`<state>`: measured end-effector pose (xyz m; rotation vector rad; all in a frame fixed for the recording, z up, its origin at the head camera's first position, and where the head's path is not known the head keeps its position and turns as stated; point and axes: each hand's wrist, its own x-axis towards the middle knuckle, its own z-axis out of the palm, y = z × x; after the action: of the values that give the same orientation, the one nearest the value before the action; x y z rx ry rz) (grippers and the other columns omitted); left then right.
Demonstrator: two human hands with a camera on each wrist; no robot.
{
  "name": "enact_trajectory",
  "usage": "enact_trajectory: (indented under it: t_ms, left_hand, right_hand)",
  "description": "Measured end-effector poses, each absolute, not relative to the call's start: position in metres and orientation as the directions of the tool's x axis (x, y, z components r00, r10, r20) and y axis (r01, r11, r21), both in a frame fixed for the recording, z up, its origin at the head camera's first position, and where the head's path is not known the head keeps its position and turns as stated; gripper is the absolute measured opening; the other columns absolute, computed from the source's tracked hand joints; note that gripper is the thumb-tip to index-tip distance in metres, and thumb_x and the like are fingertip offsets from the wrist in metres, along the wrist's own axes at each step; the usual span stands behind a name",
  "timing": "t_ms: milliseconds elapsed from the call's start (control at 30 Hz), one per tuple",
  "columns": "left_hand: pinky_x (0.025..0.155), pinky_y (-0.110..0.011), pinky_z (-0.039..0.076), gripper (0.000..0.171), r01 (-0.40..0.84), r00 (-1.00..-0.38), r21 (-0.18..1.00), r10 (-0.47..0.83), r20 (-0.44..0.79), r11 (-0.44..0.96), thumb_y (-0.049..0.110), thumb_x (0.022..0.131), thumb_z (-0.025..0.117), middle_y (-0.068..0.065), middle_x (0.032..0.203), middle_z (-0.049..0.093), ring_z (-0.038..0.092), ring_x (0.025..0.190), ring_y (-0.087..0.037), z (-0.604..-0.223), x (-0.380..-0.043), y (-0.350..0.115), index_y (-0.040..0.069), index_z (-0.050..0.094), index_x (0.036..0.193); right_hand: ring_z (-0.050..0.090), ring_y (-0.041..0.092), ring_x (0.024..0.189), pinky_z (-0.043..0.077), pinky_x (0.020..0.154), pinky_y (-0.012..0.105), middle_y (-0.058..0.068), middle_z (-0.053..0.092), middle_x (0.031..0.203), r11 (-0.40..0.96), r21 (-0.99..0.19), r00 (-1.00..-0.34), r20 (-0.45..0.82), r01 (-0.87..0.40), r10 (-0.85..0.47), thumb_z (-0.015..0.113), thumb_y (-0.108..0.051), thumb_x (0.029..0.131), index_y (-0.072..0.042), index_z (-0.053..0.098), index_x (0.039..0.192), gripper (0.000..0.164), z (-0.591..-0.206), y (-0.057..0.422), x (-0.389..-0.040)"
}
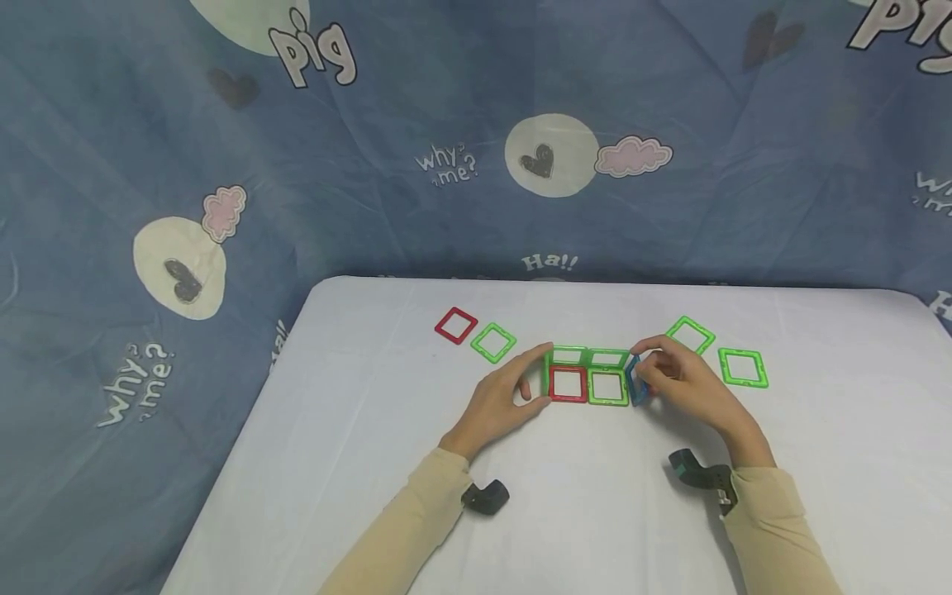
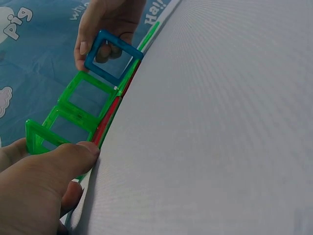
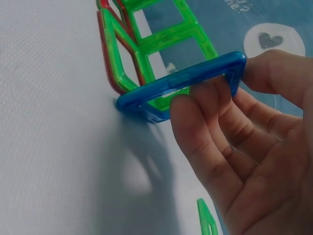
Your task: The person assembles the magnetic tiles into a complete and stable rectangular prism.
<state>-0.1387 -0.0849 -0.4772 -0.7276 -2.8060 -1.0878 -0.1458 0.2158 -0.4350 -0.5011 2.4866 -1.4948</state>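
A small structure of square magnetic tiles stands on the table, with a red tile [image 1: 568,401] and a green tile [image 1: 608,403] lying flat side by side. Two green tiles [image 1: 568,348] rise along their back edge, and another green tile [image 1: 546,376] stands at the left end. My left hand [image 1: 497,406] pinches that end tile, thumb at its low front corner and fingers behind. At the right end, my right hand [image 1: 687,384] holds a blue tile [image 3: 183,78] between thumb and fingers. The blue tile stands steeply, its lower edge right beside the flat green tile.
Back left lie a loose red tile [image 1: 447,336] and a loose green tile [image 1: 483,354]. Two more green tiles, one behind the right hand [image 1: 700,326] and one farther right [image 1: 744,384], lie flat. A blue patterned cloth [image 1: 446,223] hangs behind the white table [image 1: 357,372].
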Motion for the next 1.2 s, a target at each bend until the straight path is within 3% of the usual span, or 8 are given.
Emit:
enact_trajectory:
  t_ms: [600,1200]
  left_hand:
    - [0.064,-0.020,0.040,0.080,0.423,-0.894,0.653,0.405,0.189,0.629,0.027,0.082,0.074,0.009,0.075,0.049,0.043,0.066,-0.005,-0.4776,-0.1389,-0.0862,0.045,0.027,0.144]
    - [0.062,-0.021,0.039,0.079,0.426,-0.893,0.656,0.407,0.193,0.623,0.027,0.082,0.074,0.009,0.074,0.049,0.043,0.065,-0.006,-0.4764,-0.1379,-0.0866,0.044,0.028,0.144]
  right_hand:
    - [0.063,0.017,0.071,0.047,0.071,0.023,0.011,0.063,0.085,0.452,-0.869,-0.920,0.010,-0.201,-0.392,0.055,-0.022,0.096,-0.010,0.048,0.125,0.032,-0.4414,0.2143,-0.1486]
    - [0.065,0.021,0.072,0.050,0.071,0.027,0.012,0.063,0.085,0.412,-0.892,-0.916,0.004,-0.185,-0.402,0.056,-0.021,0.096,-0.009,0.047,0.124,0.032,-0.4394,0.2119,-0.1467]
